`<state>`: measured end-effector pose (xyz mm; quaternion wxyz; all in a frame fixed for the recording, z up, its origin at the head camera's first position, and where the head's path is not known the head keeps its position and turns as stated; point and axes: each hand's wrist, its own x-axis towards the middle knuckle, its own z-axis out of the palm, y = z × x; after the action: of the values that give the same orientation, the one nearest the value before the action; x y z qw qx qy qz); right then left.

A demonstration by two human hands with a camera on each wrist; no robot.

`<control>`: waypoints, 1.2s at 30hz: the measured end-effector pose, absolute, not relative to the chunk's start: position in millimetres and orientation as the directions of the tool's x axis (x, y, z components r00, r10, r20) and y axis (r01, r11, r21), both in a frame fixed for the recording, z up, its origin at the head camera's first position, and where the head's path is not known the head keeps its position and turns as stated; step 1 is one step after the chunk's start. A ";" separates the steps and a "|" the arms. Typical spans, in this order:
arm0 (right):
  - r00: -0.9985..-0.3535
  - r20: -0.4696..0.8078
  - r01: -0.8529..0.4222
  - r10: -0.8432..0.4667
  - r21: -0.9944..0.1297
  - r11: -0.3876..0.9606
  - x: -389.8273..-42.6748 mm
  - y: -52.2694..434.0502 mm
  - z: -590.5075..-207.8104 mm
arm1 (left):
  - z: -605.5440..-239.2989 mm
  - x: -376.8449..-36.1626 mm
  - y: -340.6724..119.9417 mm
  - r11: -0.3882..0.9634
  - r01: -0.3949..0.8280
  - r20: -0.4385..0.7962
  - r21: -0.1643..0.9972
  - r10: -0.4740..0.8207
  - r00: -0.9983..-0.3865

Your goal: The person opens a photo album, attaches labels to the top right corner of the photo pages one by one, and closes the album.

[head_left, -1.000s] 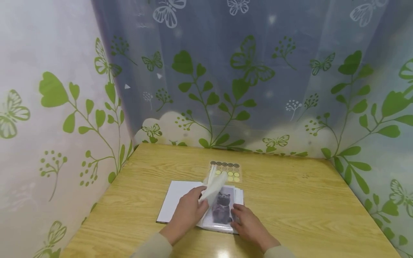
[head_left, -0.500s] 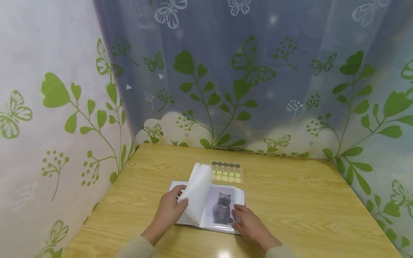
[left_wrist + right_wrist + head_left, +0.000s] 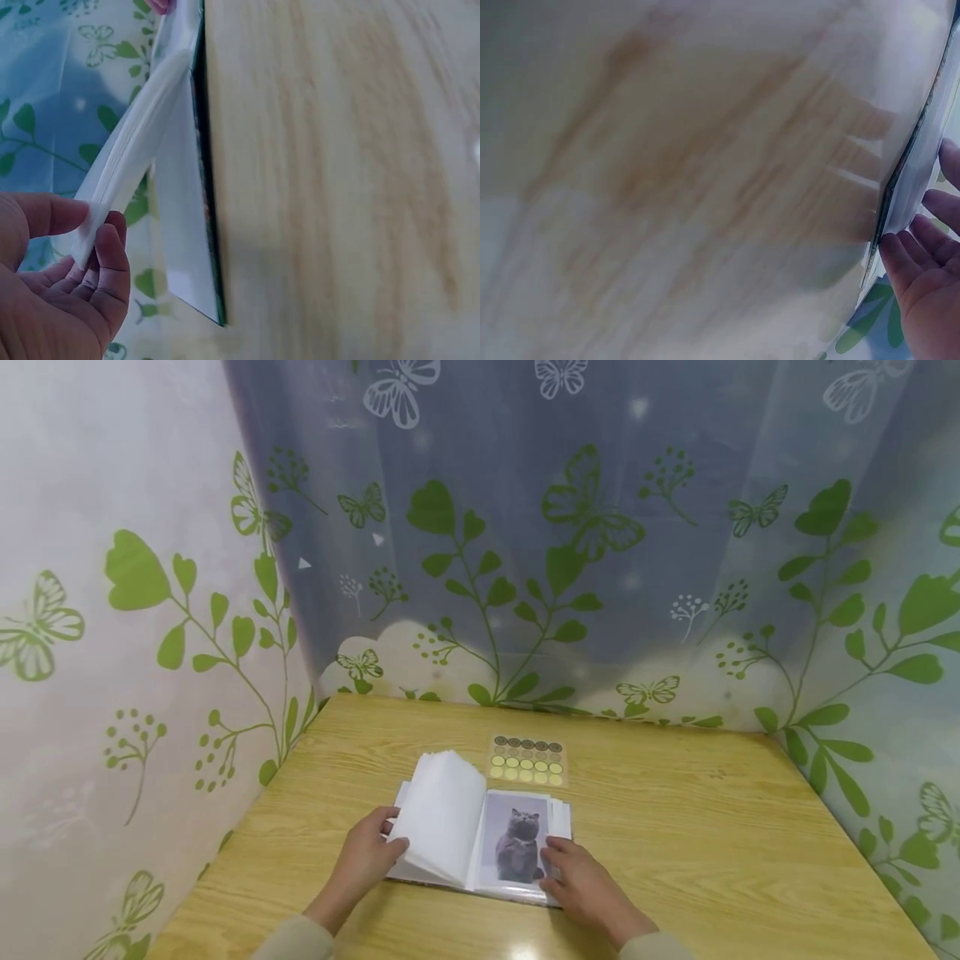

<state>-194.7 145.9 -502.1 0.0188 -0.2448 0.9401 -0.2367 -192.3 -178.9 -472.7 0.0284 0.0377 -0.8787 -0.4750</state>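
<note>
A small photo album lies open on the table, its right side showing a photo of a grey cat in a clear sleeve. My left hand pinches the outer edge of a thick stack of white pages, raised at a slant over the left cover. In the left wrist view, the thumb is on one side of the page stack and the fingers on the other, above the white inside cover. My right hand rests its fingers on the album's right edge; its fingertips touch near the cover.
A sheet of round stickers, in dark, tan and yellow rows, lies just behind the album. The wood-grain table meets a blue and white curtain with leaves and butterflies at the back and sides.
My left hand has moved left with the pages, tilting them from near the album's middle toward the left cover. The cat photo is now fully uncovered. The right hand stays at the right edge.
</note>
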 end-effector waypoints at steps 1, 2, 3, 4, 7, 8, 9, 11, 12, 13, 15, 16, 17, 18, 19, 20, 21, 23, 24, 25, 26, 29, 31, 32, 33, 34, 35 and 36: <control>-0.880 0.078 -0.449 -0.468 -0.457 0.768 -195.0 145.9 -502.4 | -474.3 -192.3 -180.3 0.547 -0.042 0.012 0.836 -0.094 -0.996; -0.880 0.078 -0.449 -0.468 -0.459 0.767 -195.2 146.0 -502.4 | -476.2 -192.4 -181.8 0.551 -0.045 0.011 0.833 -0.098 -0.995; -0.880 0.075 -0.448 -0.469 -0.459 0.767 -195.4 146.2 -502.6 | -478.2 -192.5 -183.0 0.553 -0.048 0.009 0.832 -0.099 -0.995; -0.881 0.072 -0.445 -0.467 -0.462 0.768 -195.5 146.4 -502.7 | -480.6 -192.8 -184.3 0.566 -0.043 0.016 0.823 -0.099 -0.995; -0.881 0.076 -0.445 -0.467 -0.466 0.764 -195.3 148.5 -503.7 | -488.5 -193.7 -186.6 0.594 -0.042 0.023 0.803 -0.102 -0.995; -0.882 0.078 -0.445 -0.466 -0.468 0.764 -195.3 149.5 -503.9 | -491.3 -193.9 -187.1 0.605 -0.041 0.026 0.795 -0.102 -0.994; -0.883 0.078 -0.443 -0.464 -0.469 0.764 -195.5 150.6 -504.2 | -493.9 -194.1 -187.1 0.617 -0.037 0.028 0.786 -0.096 -0.995; -0.886 0.077 -0.437 -0.458 -0.471 0.766 -195.9 153.1 -504.5 | -497.8 -193.6 -186.8 0.642 -0.043 0.019 0.766 -0.088 -0.996; -0.888 0.072 -0.432 -0.454 -0.472 0.769 -196.2 154.3 -504.4 | -499.3 -193.2 -186.3 0.659 -0.044 0.013 0.751 -0.082 -0.997; -0.891 0.067 -0.424 -0.448 -0.474 0.772 -196.4 155.3 -504.3 | -500.2 -192.5 -185.6 0.681 -0.048 0.007 0.731 -0.078 -0.997; -0.896 0.059 -0.412 -0.440 -0.479 0.775 -196.4 156.7 -504.0 | -501.0 -190.8 -184.0 0.725 -0.061 -0.007 0.686 -0.078 -0.997; -0.898 0.053 -0.407 -0.438 -0.481 0.777 -196.2 157.2 -503.7 | -500.8 -189.9 -183.0 0.746 -0.071 -0.014 0.662 -0.083 -0.996; -0.898 0.051 -0.404 -0.436 -0.482 0.777 -196.1 157.5 -503.5 | -500.8 -189.2 -182.1 0.768 -0.077 -0.016 0.636 -0.086 -0.996; -0.899 0.046 -0.401 -0.435 -0.484 0.778 -195.9 157.5 -503.1 | -500.7 -188.9 -181.0 0.787 -0.082 -0.018 0.612 -0.090 -0.996; -0.900 0.046 -0.400 -0.434 -0.487 0.776 -195.9 157.5 -502.8 | -500.2 -188.6 -180.0 0.803 -0.087 -0.018 0.589 -0.094 -0.995; -0.900 0.042 -0.398 -0.434 -0.487 0.777 -195.8 157.3 -502.6 | -500.0 -188.9 -179.1 0.818 -0.096 -0.022 0.566 -0.101 -0.995; -0.901 0.039 -0.395 -0.433 -0.487 0.779 -195.6 157.0 -502.2 | -499.9 -189.3 -178.0 0.831 -0.099 -0.023 0.547 -0.103 -0.994; -0.900 0.042 -0.398 -0.433 -0.485 0.779 -196.0 156.6 -501.5 | -500.3 -191.6 -175.6 0.862 -0.064 0.002 0.503 -0.075 -0.997; -0.900 0.050 -0.403 -0.434 -0.481 0.779 -195.8 156.3 -501.1 | -499.8 -192.9 -173.8 0.877 -0.032 0.022 0.480 -0.049 -0.999; -0.898 0.065 -0.411 -0.435 -0.476 0.777 -195.7 156.1 -500.8 | -498.5 -194.2 -171.2 0.886 0.006 0.043 0.463 -0.016 -0.999; -0.893 0.088 -0.427 -0.441 -0.469 0.773 -196.0 156.2 -500.8 | -497.6 -195.3 -168.3 0.893 0.058 0.077 0.447 0.026 -0.997; -0.871 0.188 -0.489 -0.454 -0.423 0.763 -197.0 155.8 -501.6 | -491.5 -199.1 -157.0 0.888 0.245 0.179 0.388 0.188 -0.966; -0.859 0.234 -0.511 -0.455 -0.389 0.766 -198.2 154.6 -501.9 | -486.8 -202.5 -149.1 0.870 0.355 0.205 0.341 0.300 -0.932; -0.855 0.248 -0.519 -0.456 -0.375 0.768 -199.1 153.9 -501.8 | -485.4 -204.5 -145.6 0.859 0.408 0.212 0.308 0.356 -0.910; -0.856 0.248 -0.516 -0.453 -0.367 0.774 -199.8 152.6 -501.5 | -484.0 -207.0 -142.4 0.847 0.450 0.200 0.282 0.407 -0.891; -0.859 0.238 -0.511 -0.453 -0.362 0.780 -200.7 151.2 -501.0 | -483.0 -209.1 -140.0 0.834 0.488 0.185 0.257 0.453 -0.872; -0.863 0.219 -0.505 -0.455 -0.362 0.784 -201.6 149.9 -500.3 | -482.1 -211.1 -137.9 0.821 0.519 0.165 0.236 0.493 -0.854; -0.867 0.193 -0.498 -0.459 -0.362 0.788 -202.3 148.7 -499.5 | -481.2 -212.6 -136.4 0.812 0.538 0.138 0.225 0.520 -0.843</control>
<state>-202.3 148.7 -499.5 -0.0472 -0.2532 0.9444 -0.2045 -212.6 -136.4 -481.2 0.0348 -0.2780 -0.9513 -0.1286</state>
